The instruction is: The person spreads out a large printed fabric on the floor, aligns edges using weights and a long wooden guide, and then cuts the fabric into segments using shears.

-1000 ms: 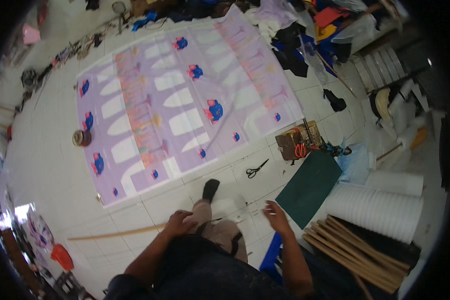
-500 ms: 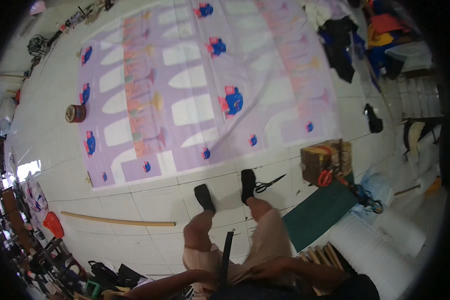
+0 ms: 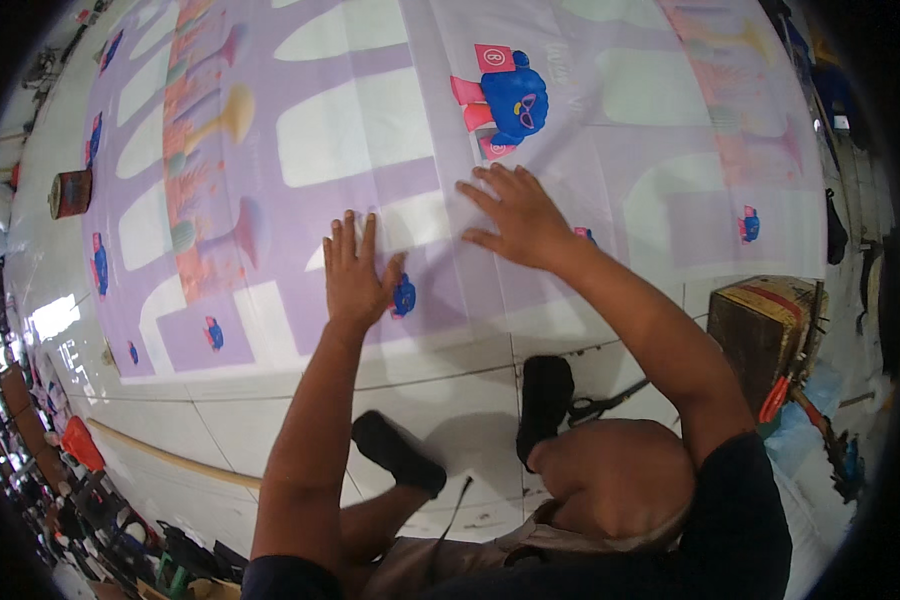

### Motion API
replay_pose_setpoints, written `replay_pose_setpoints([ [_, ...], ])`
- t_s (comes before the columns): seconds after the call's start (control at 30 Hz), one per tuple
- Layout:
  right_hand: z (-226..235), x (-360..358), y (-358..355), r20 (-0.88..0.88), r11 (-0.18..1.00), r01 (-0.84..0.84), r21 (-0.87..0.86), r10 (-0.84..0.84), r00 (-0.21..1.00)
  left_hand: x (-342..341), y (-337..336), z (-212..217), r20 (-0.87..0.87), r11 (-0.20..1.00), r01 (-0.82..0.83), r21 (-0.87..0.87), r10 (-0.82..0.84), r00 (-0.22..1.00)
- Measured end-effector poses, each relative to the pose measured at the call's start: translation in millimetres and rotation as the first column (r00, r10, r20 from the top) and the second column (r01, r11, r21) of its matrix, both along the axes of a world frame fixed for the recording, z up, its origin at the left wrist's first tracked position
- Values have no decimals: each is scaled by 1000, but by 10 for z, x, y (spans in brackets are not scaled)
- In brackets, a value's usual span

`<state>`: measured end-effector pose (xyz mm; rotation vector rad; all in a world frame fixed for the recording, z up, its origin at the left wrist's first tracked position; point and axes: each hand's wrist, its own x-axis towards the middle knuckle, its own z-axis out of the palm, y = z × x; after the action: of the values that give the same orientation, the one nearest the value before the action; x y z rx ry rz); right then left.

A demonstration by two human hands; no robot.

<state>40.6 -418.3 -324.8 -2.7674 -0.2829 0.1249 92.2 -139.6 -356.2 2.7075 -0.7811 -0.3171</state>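
Your left hand point(image 3: 355, 275) and right hand point(image 3: 515, 215) both lie flat with fingers spread, pressing the purple printed sheet point(image 3: 370, 150) spread on the tiled floor point(image 3: 220, 400) before your feet.

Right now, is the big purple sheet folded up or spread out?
Spread out. The purple printed sheet lies flat across the white tiled floor, and the left hand and right hand press open-palmed on it.

Bright, even light; glare on the floor tiles point(image 3: 55, 315) at left. Soft shadows near the person. Edges bend and darken.
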Motion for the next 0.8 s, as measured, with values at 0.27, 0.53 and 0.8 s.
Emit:
replay_pose_setpoints([
  [0.27, -799, -454, -363, 31, 983, 110, -146, -107, 994, -129, -130, -583, 77, 997, 24, 73, -30, 997],
  [0.53, -698, -966, -321, 90, 992, 123, -27, -121, 989, -236, -153, -608, 160, 996, 36, 79, -49, 986],
  [0.8, -860, -1497, -146, -38, 994, 80, -73, -83, 996, -842, 151, -539, 73, 997, -37, 74, 31, 997],
])
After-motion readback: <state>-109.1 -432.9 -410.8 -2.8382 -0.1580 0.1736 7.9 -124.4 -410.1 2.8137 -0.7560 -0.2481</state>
